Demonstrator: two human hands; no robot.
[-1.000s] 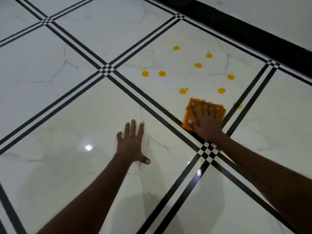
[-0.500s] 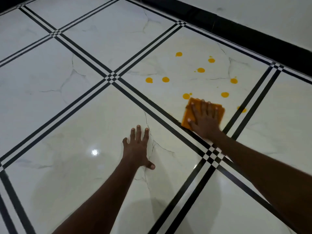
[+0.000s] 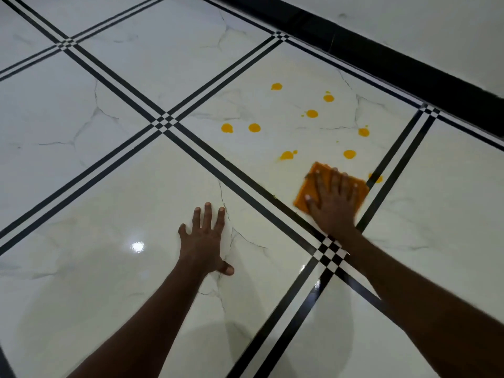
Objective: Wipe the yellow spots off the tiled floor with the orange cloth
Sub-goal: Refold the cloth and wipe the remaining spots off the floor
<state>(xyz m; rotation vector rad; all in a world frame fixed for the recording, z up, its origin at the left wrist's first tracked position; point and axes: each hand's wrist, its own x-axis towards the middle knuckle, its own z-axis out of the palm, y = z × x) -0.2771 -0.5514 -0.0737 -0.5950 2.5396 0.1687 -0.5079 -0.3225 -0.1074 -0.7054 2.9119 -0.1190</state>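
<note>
Two hands press flat on the tiled floor (image 3: 114,203), a glossy white marble-look surface crossed by double black lines. Furthest left, a bright glint of light (image 3: 137,246) reflects off the tile. Just to its right the left hand (image 3: 203,241) lies palm down with fingers spread wide and the thumb out to the side, holding nothing, planted on the tile nearest the camera. Beyond it, on the next tile, the yellow spots (image 3: 254,127) are scattered: two side by side at the tile's left, one further up near the far edge, and several more spread toward the right, a few with tiny droplets beside them. To the right of the left hand, across the black lines, the right hand (image 3: 332,200) rests open and flat on the orange cloth (image 3: 306,190), fingers spread over it, pinning it to the floor at the near corner of the spotted tile. One spot sits just above the cloth and another lies close by its right edge on the black line. Along the far right a black skirting band (image 3: 409,69) runs diagonally.
</note>
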